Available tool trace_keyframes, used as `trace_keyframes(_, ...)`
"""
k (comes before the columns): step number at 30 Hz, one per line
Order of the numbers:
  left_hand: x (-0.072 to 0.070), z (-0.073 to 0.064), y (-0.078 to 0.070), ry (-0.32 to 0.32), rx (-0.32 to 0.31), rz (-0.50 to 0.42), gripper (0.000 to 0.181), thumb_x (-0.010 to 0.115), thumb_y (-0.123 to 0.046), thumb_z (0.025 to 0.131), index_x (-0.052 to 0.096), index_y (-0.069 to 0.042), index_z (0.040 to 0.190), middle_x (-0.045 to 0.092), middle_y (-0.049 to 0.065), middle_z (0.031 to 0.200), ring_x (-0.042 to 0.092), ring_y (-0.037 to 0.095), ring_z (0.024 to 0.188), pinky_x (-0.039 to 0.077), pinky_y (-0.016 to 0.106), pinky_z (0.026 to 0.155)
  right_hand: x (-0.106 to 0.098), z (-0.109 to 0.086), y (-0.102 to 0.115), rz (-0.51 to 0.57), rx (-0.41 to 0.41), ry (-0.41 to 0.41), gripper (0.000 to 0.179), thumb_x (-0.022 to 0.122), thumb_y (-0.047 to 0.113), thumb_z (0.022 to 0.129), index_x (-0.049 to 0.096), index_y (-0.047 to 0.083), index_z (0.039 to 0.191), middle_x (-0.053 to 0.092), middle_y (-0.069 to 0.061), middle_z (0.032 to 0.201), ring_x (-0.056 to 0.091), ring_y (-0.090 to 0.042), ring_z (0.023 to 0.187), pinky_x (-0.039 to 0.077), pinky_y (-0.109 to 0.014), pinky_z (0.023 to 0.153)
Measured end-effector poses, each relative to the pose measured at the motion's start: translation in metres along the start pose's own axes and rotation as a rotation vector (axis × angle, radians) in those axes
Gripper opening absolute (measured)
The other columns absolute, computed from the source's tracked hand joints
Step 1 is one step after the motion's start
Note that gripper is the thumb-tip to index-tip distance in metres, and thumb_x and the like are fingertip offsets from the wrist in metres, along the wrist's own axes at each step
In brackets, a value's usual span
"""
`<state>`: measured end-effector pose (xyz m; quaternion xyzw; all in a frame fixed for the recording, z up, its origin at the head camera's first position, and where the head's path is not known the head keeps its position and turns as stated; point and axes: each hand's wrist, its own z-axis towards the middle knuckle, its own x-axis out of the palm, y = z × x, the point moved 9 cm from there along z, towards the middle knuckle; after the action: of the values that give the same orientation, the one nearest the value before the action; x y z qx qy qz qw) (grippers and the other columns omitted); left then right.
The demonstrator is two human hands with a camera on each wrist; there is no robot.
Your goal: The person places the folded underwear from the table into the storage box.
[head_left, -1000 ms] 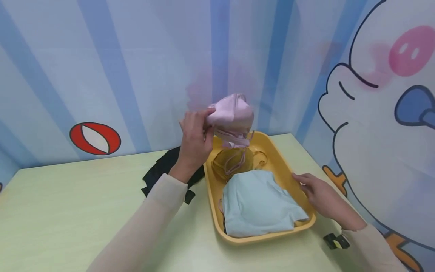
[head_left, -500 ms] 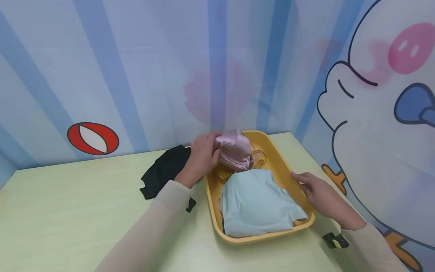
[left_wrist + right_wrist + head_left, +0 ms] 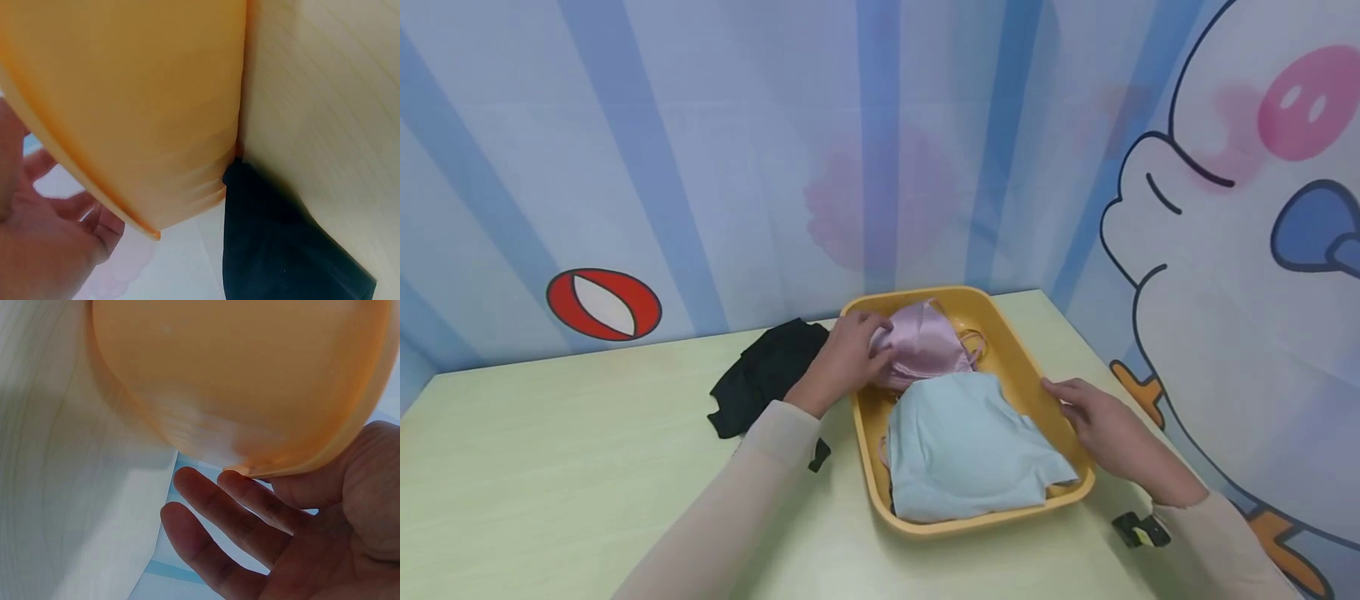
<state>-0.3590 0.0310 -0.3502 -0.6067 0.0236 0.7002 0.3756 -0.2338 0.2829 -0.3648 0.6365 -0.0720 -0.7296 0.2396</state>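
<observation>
A pink satin bra (image 3: 921,342) lies in the far end of a yellow plastic tray (image 3: 1033,408), its thin straps trailing to the right. My left hand (image 3: 846,354) is over the tray's left rim, fingertips at the bra's left side, fingers loosely bent and pinching nothing. In the near half of the tray, a pale blue folded garment (image 3: 966,450) lies flat. My right hand (image 3: 1105,425) holds the tray's right rim; in the right wrist view its thumb and index finger pinch the edge while the other fingers (image 3: 212,503) extend free. The mustard bra beneath the pink one is mostly hidden.
A black garment (image 3: 767,379) lies on the pale table (image 3: 587,467) just left of the tray, partly behind my left wrist. Behind the table stands a striped blue wall (image 3: 760,167); a cartoon-printed wall (image 3: 1217,358) rises close at the right.
The pink bra has come down from above the tray onto the mustard bra, and my left hand has loosened from it. My right hand has stayed on the rim.
</observation>
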Motion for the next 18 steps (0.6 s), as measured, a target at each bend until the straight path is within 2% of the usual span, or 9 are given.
trace_keyframes(3,0.007,0.000,-0.001,0.077,0.026,0.058,0.038,0.059,-0.031,0.094,0.057,-0.015,0.129,0.048,0.012,0.131,0.038,0.029,0.121,0.031,0.043,0.102,0.000,0.000,0.000,0.007,0.011,0.004,0.040,0.051,-0.006,0.093,0.050,-0.004,0.132,0.057,-0.021,0.119,0.057,-0.037,0.105,0.051,-0.044,0.075)
trace_keyframes(6,0.007,-0.002,-0.003,0.101,0.057,0.074,0.041,0.056,-0.031,0.095,0.054,-0.016,0.134,0.047,0.012,0.133,0.035,0.030,0.122,0.030,0.045,0.101,0.001,0.000,0.001,0.009,0.013,0.008,0.040,0.051,-0.006,0.093,0.050,-0.004,0.133,0.057,-0.021,0.119,0.058,-0.037,0.103,0.051,-0.042,0.073)
trace_keyframes(12,-0.006,-0.007,0.003,0.070,0.041,0.030,0.043,0.055,-0.028,0.096,0.051,-0.016,0.137,0.045,0.008,0.135,0.034,0.027,0.120,0.033,0.043,0.100,0.000,-0.001,0.001,-0.001,0.006,0.006,0.041,0.052,-0.006,0.092,0.049,-0.003,0.133,0.058,-0.020,0.117,0.060,-0.029,0.093,0.047,-0.033,0.063)
trace_keyframes(15,-0.017,-0.012,0.010,0.040,0.035,0.024,0.043,0.055,-0.026,0.096,0.049,-0.017,0.138,0.045,0.010,0.135,0.036,0.028,0.118,0.033,0.045,0.098,0.000,-0.001,0.002,-0.003,-0.003,0.004,0.041,0.052,-0.006,0.092,0.049,-0.004,0.133,0.058,-0.020,0.117,0.060,-0.030,0.094,0.047,-0.033,0.064)
trace_keyframes(18,-0.026,-0.018,0.020,0.007,0.026,0.025,0.045,0.056,-0.026,0.095,0.048,-0.018,0.139,0.046,0.011,0.135,0.037,0.029,0.118,0.031,0.047,0.099,0.000,-0.001,0.002,0.002,-0.001,0.010,0.041,0.051,-0.005,0.093,0.048,-0.004,0.134,0.058,-0.020,0.118,0.060,-0.026,0.088,0.046,-0.031,0.062)
